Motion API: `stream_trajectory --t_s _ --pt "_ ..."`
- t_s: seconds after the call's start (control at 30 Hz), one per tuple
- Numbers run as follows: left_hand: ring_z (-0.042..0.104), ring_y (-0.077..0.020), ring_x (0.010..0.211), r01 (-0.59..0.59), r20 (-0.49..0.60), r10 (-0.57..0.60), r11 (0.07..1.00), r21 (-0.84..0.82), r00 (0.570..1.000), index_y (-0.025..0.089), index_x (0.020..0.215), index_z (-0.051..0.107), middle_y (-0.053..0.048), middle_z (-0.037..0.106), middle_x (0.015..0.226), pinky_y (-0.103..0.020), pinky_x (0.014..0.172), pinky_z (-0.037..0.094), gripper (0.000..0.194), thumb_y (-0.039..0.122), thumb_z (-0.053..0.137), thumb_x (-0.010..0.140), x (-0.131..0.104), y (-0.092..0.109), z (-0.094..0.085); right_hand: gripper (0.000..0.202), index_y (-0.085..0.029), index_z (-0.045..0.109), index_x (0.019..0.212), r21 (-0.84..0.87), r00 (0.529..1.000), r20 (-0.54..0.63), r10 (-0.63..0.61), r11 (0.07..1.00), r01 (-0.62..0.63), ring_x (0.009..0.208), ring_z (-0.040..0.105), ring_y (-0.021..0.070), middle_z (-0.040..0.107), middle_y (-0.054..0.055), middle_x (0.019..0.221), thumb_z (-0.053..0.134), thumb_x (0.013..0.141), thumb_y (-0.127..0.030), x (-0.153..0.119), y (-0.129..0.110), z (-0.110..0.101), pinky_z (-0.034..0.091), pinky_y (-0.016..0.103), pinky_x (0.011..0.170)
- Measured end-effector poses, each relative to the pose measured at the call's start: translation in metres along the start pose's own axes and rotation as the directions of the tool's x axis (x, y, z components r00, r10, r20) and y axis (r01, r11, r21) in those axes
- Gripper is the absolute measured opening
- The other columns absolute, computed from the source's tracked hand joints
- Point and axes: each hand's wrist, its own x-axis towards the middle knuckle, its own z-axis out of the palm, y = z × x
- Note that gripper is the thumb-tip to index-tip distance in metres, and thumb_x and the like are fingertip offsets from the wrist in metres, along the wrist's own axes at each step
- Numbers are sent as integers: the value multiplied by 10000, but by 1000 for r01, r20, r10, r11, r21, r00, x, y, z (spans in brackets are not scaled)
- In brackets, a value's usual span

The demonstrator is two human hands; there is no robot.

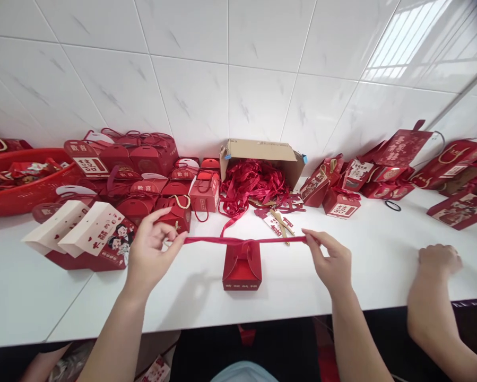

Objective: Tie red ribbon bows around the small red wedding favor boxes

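Note:
A small red gift box (242, 273) with gold lettering on its front stands on the table before me. A red ribbon (278, 240) runs taut and level across its top, pulled out to both sides. My left hand (154, 244) pinches the ribbon's left part between thumb and fingers. At the other side my right hand (334, 260) pinches the right end. Another stretch of ribbon curves from behind the box toward the heap of red ribbons (256, 180) in an open cardboard carton (262, 150).
Several red gift boxes (142, 154) crowd the back left, beside a red basin (31, 185) of wrapped sweets. Two cream-topped boxes (87, 228) stand near my left hand. More red boxes (385, 175) line the right. Another person's hand (439, 260) rests on the table at right.

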Motion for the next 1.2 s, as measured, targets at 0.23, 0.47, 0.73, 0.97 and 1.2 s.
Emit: stream_trajectory --t_s 0.23,0.47,0.73,0.97,1.2 --pt "570 -184 695 211 58 -241 925 317 969 236 1239 485 31 534 695 -322 731 484 500 339 627 771 -47 -92 -20 296 -203 719 919 -242 877 253 408 905 -351 743 670 245 726 98 877 529 867 -424 -62 73 -24 561 384 634" --pt "575 -248 1073 99 193 -142 971 216 971 225 1016 590 -70 616 1087 -409 949 454 237 379 568 836 -51 -53 36 295 -193 654 1046 -24 939 230 257 966 -259 1009 625 248 653 122 1082 493 912 -401 -42 30 15 534 421 840" --pt "573 -218 1069 114 373 -125 992 53 919 241 1075 531 -66 567 1115 -383 929 478 293 332 615 809 -54 -21 79 319 -178 568 877 196 819 492 294 879 -434 772 626 187 645 59 833 495 895 -488 -37 -6 69 517 320 707" --pt "542 -158 813 271 389 -266 962 44 882 230 1053 461 -10 529 904 -276 682 474 345 364 630 784 -56 -24 82 380 -206 405 704 192 672 655 346 784 -590 537 368 105 393 -57 596 549 843 -529 -42 -8 73 300 235 506" --pt "353 -114 594 240 408 -280 960 147 869 212 661 344 56 342 639 -246 562 316 363 424 607 793 -56 -21 78 418 -183 430 620 161 629 695 348 777 -608 548 297 97 338 -56 568 545 843 -518 -37 -9 67 246 243 527"
